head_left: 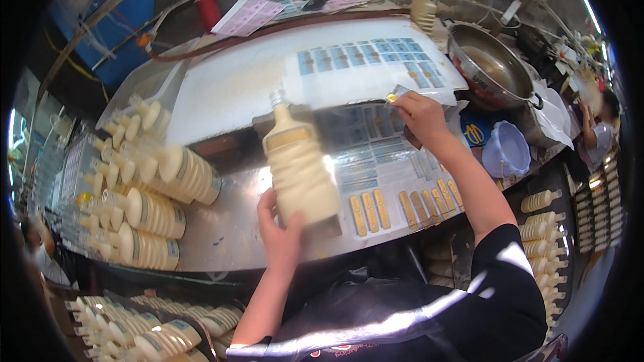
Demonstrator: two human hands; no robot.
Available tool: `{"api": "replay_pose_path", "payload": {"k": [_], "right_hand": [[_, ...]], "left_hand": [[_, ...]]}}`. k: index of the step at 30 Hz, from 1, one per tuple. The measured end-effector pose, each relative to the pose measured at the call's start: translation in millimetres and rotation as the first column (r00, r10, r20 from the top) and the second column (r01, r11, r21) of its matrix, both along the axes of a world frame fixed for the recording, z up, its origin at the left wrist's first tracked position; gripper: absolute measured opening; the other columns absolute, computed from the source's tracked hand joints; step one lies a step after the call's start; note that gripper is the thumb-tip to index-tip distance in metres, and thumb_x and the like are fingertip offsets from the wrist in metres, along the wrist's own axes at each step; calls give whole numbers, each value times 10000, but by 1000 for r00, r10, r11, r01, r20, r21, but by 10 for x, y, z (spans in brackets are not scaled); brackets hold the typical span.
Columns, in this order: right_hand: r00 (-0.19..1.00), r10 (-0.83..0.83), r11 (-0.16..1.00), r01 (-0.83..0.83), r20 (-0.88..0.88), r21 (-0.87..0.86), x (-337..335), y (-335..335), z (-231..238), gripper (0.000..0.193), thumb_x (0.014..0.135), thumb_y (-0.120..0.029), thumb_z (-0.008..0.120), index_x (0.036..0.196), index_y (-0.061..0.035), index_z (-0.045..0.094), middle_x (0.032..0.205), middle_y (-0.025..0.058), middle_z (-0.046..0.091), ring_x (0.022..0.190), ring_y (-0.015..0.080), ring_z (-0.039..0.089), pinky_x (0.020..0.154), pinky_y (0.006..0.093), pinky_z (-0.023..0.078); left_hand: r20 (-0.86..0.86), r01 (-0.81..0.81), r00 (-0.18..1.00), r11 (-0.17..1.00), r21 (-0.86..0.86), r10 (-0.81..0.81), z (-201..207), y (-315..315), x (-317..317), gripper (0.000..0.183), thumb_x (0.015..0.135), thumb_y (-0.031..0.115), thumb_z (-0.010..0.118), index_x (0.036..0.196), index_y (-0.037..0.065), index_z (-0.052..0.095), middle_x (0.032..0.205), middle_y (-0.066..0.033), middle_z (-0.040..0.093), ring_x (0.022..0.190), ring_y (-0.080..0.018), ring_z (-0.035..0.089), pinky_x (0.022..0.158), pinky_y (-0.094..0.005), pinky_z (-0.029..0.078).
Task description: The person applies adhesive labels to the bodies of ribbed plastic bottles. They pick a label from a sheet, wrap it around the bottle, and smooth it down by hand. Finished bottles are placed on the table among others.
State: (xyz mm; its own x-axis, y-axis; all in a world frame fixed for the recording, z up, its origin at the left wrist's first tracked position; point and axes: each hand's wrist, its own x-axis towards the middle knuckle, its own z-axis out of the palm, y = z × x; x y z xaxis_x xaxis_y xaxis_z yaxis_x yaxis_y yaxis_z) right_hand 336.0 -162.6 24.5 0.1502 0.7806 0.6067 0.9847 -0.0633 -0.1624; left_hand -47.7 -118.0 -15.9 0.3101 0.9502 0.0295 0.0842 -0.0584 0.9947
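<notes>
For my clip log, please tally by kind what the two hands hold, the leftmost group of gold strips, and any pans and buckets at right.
Cream-filled ribbed clear bottle, in the left hand: 1
Small flat gold-and-pale-blue label, in the right hand: 1
Narrow gold strips, leftmost group: 3
Wide round metal pan: 1
Lavender plastic bucket: 1
Total: 7
</notes>
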Motion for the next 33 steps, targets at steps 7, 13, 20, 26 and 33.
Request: {"api": "replay_pose_path", "payload": {"k": [7,13,20,26,33], "right_hand": [[883,33,994,-78,-468,-79,-1143,-216,548,112,876,-156,726,926,-67,772,883,116,738,823,322,716,720,389,564],[965,245,945,-258,-91,-199,-2303,-391,411,408,678,-44,754,1067,-51,630,881,108,631,752,315,674,642,403,547],[977,188,969,-166,106,-183,-2782,-340,266,122,754,-76,659,856,-26,616,753,95,554,665,231,654,539,337,522],[932,345,920,-359,-113,-156,-2623,-599,287,125,793,-99,661,905,-57,626,783,103,558,664,262,636,578,382,531],[585,-169,945,-134,-793,-300,-2055,-326,-145,509,941,-376,680,1259,21,646,828,155,705,781,283,700,670,377,538]], "left_hand": [[-77,-4,997,999,43,7,-46,-15,-62,657,850,123,720,1445,10,466,1380,-150,538,1251,-264,538,1073,-404,453],[171,70,984,989,-127,-48,44,21,-96,500,959,177,614,1413,0,500,1397,-145,527,1284,-244,515,1091,-387,421],[344,170,933,974,-151,-110,31,135,-114,503,1103,424,369,1385,34,516,1366,-105,562,1302,-215,481,1151,-377,326],[360,211,922,964,-161,-142,209,37,-89,657,1094,576,343,1435,26,461,1381,-126,535,1305,-231,469,1164,-397,310],[139,26,990,999,-40,-21,-130,38,25,558,1061,334,597,1474,19,393,1376,-103,505,1261,-189,465,1113,-348,356]]}}
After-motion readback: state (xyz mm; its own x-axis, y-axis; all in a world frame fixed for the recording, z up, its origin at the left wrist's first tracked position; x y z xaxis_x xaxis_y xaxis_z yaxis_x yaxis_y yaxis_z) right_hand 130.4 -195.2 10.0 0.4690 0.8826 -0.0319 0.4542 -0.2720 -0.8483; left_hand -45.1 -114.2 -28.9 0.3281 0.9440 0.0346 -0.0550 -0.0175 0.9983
